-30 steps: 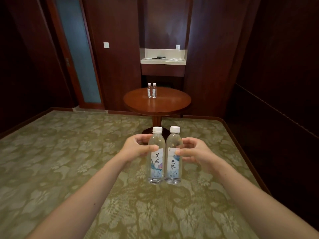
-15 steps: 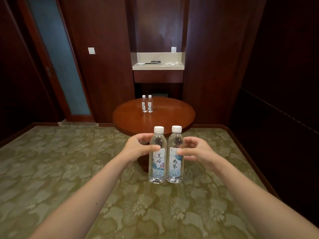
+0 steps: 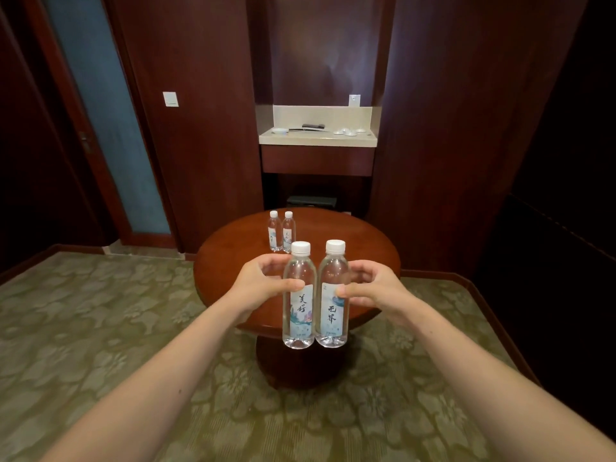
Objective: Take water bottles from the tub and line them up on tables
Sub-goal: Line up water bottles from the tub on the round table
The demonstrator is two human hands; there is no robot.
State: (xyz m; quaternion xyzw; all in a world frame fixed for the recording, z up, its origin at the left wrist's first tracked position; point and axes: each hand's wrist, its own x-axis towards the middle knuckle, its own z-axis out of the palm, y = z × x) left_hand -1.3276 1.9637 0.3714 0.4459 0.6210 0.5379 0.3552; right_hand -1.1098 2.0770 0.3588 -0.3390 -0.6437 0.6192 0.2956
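Observation:
I hold two clear water bottles with white caps upright and side by side in front of me. My left hand (image 3: 263, 283) grips the left bottle (image 3: 299, 315); my right hand (image 3: 370, 288) grips the right bottle (image 3: 333, 311). Both hang in the air over the near edge of a round wooden table (image 3: 360, 248). Two more bottles (image 3: 281, 231) stand together at the far left of that tabletop. No tub is in view.
The table stands on a thick pedestal (image 3: 293, 365) over a green patterned carpet (image 3: 100, 328). Behind it is a wall niche with a pale counter (image 3: 316, 138) that carries small dishes. A door with a frosted panel (image 3: 106, 111) is at the left; dark panels close the right.
The table has come much closer and now lies under the bottles. My hands keep the same grip on both bottles.

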